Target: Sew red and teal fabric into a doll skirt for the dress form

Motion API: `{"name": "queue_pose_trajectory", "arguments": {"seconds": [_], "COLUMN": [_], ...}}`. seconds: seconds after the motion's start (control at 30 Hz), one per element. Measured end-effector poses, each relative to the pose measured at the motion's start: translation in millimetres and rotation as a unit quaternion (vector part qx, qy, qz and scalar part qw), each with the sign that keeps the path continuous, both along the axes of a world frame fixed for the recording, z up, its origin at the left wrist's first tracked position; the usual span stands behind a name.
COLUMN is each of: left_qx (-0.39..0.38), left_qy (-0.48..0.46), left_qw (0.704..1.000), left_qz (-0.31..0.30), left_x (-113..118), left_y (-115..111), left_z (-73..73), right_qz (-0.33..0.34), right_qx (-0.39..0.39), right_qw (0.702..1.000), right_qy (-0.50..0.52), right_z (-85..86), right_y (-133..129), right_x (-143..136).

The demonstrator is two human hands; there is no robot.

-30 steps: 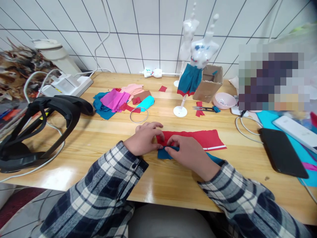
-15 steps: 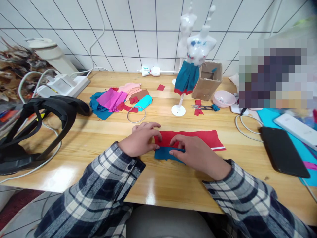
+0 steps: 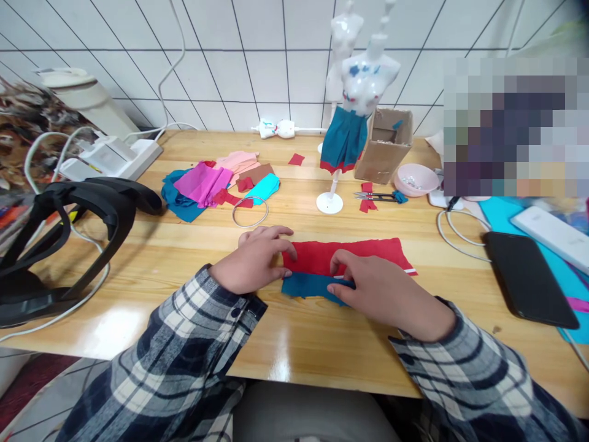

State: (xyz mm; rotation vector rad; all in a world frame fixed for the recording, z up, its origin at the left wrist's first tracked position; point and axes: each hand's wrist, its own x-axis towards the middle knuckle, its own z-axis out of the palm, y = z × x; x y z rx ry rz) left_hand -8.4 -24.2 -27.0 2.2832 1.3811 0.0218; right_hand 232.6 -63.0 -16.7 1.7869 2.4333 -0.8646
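A red piece of cloth (image 3: pixel 372 248) lies flat on the table, with a thin white strip (image 3: pixel 409 271) along its near edge. A narrower blue piece of cloth (image 3: pixel 306 286) lies along that edge, on the near side. My left hand (image 3: pixel 258 261) rests at the left end, thumb and forefinger apart, touching the cloth corner. My right hand (image 3: pixel 372 285) bends over the blue cloth, its thumb and curled finger gripping it near the white strip. The right part of the blue cloth is hidden under this hand.
Behind the cloths stand a small mannequin (image 3: pixel 368 77) in blue shorts, a cardboard box (image 3: pixel 384 153) and a pink bowl (image 3: pixel 416 180). Thread snips (image 3: pixel 380 196), a metal ring (image 3: pixel 250 212) and cloth scraps (image 3: pixel 202 184) lie nearer. A black headset (image 3: pixel 105 239) is left, a phone (image 3: pixel 529 279) right.
My right hand has slid a little to the right along the white strip, baring more of the blue cloth. The left hand keeps its place at the left end. The view has shifted slightly.
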Motion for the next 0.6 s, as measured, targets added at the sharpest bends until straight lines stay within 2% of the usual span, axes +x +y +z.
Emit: {"name": "queue_pose_trajectory", "arguments": {"seconds": [0.6], "left_qx": [0.017], "left_qy": [0.004], "left_qw": [1.0], "left_qz": [-0.016], "left_x": [-2], "left_y": [0], "left_z": [-3.3], "right_qz": [-0.035], "right_qx": [0.003], "right_qw": [0.999], "right_qy": [-0.04], "right_z": [-12.6], "right_y": [6], "right_x": [-4]}}
